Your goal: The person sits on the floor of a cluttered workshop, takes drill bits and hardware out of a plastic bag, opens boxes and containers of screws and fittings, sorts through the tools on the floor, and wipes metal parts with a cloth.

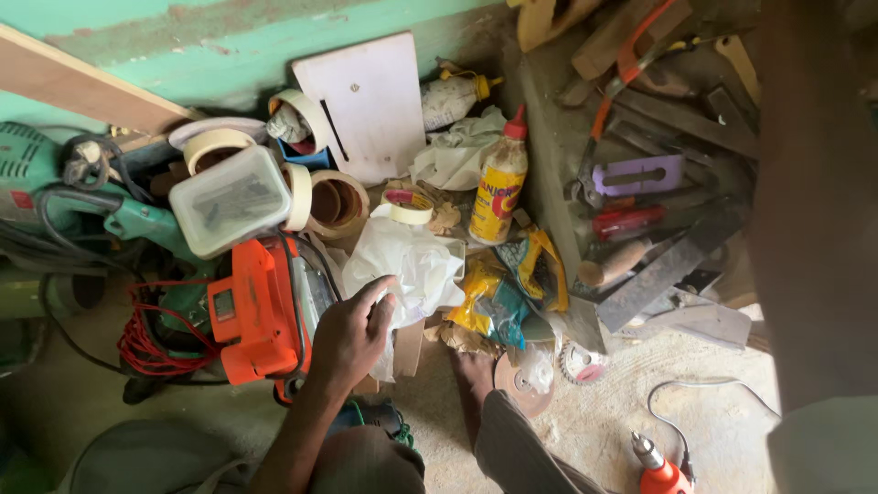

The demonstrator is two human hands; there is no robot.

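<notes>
One hand reaches out from the near side and rests on a white plastic bag. I cannot tell which hand it is. Its fingers curl loosely over the bag's near edge. The bag lies on the floor in the middle of the pile. An orange power tool sits just left of the hand. A yellow glue bottle stands farther back, to the right. A roll of tape lies just behind the bag. The other hand is out of sight.

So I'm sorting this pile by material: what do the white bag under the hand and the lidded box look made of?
White bag: thin plastic film by its soft crumpled folds and slight sheen. Lidded box: translucent, somewhat cloudy plastic; dark contents show through.
</notes>
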